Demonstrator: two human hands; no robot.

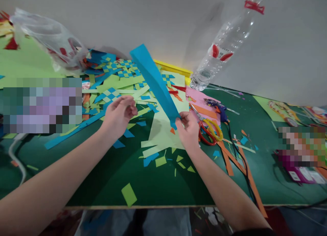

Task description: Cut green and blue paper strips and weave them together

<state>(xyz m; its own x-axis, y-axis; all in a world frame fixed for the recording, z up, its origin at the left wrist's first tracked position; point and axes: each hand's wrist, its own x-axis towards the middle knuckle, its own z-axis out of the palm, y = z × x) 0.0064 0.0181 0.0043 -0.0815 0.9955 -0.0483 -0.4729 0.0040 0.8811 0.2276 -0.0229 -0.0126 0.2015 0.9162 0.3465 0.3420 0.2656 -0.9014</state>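
My right hand (188, 128) pinches the lower end of a wide blue paper strip (155, 82), which slants up and to the left above the table. Left of it, my left hand (120, 114) hovers with loosely curled fingers, and nothing shows in it. Behind that hand are woven blue-and-green paper pieces (110, 94) and a heap of green strips (122, 82). A pale green sheet (163, 127) lies beneath the blue strip. Scissors (208, 127) with red and yellow handles rest just right of my right hand.
A clear plastic bottle (222, 45) stands against the wall. A glue gun (219, 109) with a black cord lies on pink paper. Orange strips (236, 161) and small offcuts are scattered over the green tabletop (102, 181). A plastic bag (48, 38) sits at back left.
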